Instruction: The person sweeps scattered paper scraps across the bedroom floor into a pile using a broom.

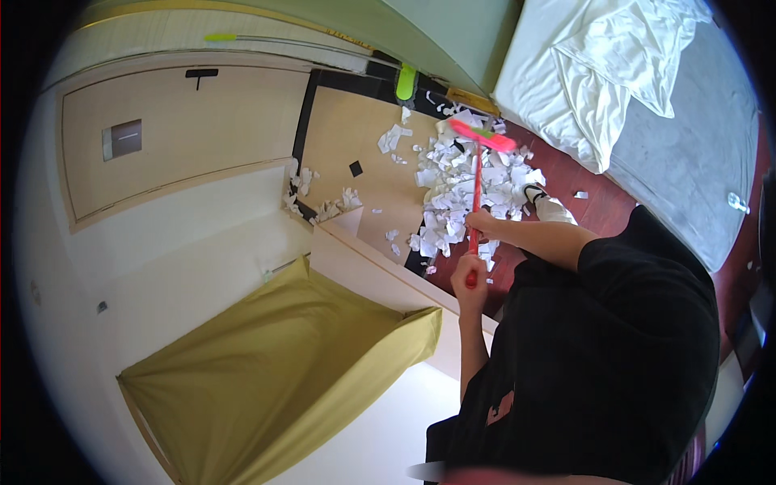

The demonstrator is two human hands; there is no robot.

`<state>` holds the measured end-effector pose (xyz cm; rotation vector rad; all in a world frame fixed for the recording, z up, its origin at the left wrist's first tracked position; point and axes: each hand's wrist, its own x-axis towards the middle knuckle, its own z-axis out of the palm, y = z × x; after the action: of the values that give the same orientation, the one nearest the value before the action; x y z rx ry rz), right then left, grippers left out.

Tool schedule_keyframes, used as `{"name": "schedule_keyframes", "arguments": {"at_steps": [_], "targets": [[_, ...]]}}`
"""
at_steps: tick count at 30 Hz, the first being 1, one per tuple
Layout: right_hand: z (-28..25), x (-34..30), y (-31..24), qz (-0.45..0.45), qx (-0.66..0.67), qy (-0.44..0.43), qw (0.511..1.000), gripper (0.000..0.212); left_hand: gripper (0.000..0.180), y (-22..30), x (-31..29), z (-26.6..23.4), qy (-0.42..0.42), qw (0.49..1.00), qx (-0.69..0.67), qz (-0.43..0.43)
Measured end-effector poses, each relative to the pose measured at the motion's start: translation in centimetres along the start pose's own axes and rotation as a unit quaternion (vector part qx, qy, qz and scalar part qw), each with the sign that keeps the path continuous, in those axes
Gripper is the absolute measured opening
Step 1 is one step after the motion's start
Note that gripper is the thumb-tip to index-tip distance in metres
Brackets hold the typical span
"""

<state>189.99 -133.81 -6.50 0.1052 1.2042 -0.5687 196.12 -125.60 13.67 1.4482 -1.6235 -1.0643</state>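
A red broom is held in both of my hands, its pink and green head at the far edge of a pile of torn white paper. My left hand is closed round the end of the handle, nearest my body. Farther along the stick, my right hand also grips it, with the right forearm reaching in from the right. Paper scraps lie under and around the handle, and the broom head's bristles are hard to make out.
My shoe stands beside the pile on the red-brown floor. At the right is a mattress with a rumpled white sheet. A green flat mop leans at the back. Left are a door and an olive cloth.
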Motion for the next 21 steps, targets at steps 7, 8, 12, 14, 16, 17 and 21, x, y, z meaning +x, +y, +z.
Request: {"name": "schedule_keyframes", "arguments": {"at_steps": [7, 8, 12, 14, 16, 17, 21], "targets": [[-0.5, 1.1, -3.9, -0.113, -0.129, -0.085, 0.982, 0.016, 0.022, 3.6, 3.7, 3.7, -0.151, 0.970, 0.154, 0.111], [-0.4, -0.7, -4.7, -0.110, -0.138, -0.084, 0.981, 0.017, 0.022, 4.0, 3.8, 3.2, -0.133, 0.971, 0.163, 0.111], [-1.4, -2.1, -5.2, -0.135, -0.203, -0.048, 0.969, 0.023, 0.027, 5.6, 3.2, 2.5, -0.146, 0.969, 0.135, 0.144], [-2.0, -1.3, -4.3, -0.150, -0.206, -0.003, 0.967, 0.024, 0.027, 4.5, 2.5, 2.0, -0.136, 0.980, 0.103, 0.103], [-2.7, 0.0, -3.5, -0.144, -0.200, 0.040, 0.968, 0.014, 0.028, 1.9, 1.6, 2.1, -0.123, 0.986, 0.060, 0.097], [-3.2, 0.6, -2.6, -0.130, -0.177, 0.043, 0.975, 0.014, 0.029, 0.7, 1.0, 2.1, -0.114, 0.990, 0.016, 0.085], [-2.8, 0.5, 0.6, -0.063, -0.170, -0.003, 0.983, 0.012, 0.030, -3.3, -2.7, 1.2, -0.144, 0.983, 0.042, 0.104]]}}
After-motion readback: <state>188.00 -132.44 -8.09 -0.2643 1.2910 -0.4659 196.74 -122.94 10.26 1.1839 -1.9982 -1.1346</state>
